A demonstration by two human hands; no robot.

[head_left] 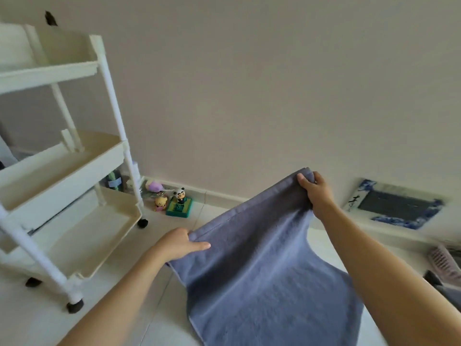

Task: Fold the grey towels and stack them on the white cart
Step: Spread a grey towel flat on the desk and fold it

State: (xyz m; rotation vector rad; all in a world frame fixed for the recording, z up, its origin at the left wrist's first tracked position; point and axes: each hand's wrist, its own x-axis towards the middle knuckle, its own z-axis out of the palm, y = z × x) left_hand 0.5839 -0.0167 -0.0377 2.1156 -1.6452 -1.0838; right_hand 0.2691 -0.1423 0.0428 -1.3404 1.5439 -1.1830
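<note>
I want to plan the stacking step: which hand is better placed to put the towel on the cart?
Probably the left hand: it grips the towel corner nearest the white cart.

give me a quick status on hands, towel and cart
Both hands gripping: left hand, right hand on the top edge of the grey towel. Towel hanging unfolded. White cart at left; none stacked in view.

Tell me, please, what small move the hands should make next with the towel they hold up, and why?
Probably bring the right hand across to the left hand, so the two top corners meet and the grey towel halves. Each hand grips one corner of its top edge, the cloth hangs open and unfolded, and the white cart shows no towels on the shelves in view.
</note>
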